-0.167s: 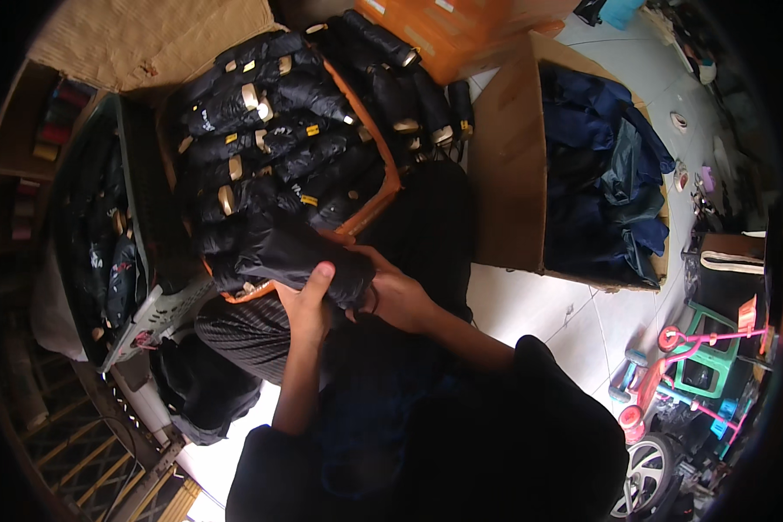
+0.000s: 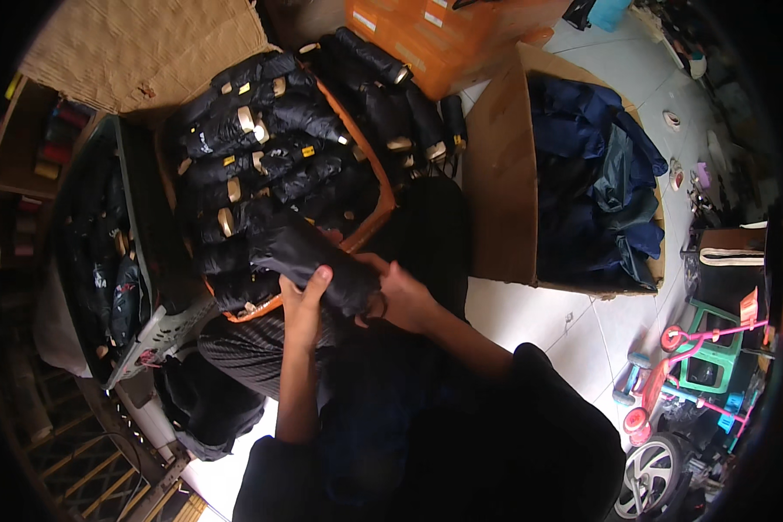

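A folded umbrella (image 2: 309, 257) in a black fabric cover lies slantwise between my hands, above my lap. My left hand (image 2: 303, 300) is closed round its underside, with the thumb resting on top. At the umbrella's lower right end, my right hand (image 2: 400, 294) grips the edge of the cover; some of its fingers are hidden behind. A thin dark loop hangs by that end. Just beyond, a carton with an orange-taped rim (image 2: 376, 143) is filled with rows of similar black umbrellas (image 2: 304, 161), several showing pale handle ends.
A dark crate (image 2: 135, 217) with more black umbrellas stands on the left. Further umbrellas (image 2: 387, 104) lie behind the carton, near an orange container (image 2: 435, 43). On the right is a cardboard box (image 2: 500, 174) of navy fabric (image 2: 583, 174); a pink scooter (image 2: 661, 383) lies beyond.
The umbrella has shifted slightly right and down in the picture. My right hand's fingers have lifted and moved at its end, while my left hand keeps its hold.
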Tool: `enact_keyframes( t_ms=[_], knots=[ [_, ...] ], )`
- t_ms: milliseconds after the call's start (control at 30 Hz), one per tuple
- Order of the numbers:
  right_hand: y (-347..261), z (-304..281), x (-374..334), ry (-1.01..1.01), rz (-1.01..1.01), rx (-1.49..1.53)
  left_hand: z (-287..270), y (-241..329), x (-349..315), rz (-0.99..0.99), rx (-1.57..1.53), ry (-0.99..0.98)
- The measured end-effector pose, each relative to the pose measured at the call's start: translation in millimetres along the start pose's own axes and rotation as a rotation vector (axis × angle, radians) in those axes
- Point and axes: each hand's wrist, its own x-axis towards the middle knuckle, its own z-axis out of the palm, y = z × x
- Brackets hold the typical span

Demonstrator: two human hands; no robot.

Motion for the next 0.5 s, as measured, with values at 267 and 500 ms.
enact_keyframes(
  t_ms=[267, 500],
  knots=[
    [-73, -27, 77, 0.488, -0.595, -0.611, -56, -18, 9, 0.05, 0.548, 0.044],
    [-157, -96, 181, 0.696, -0.858, -1.262, -87, -33, -27, 0.087, 0.602, 0.259]
  ],
)
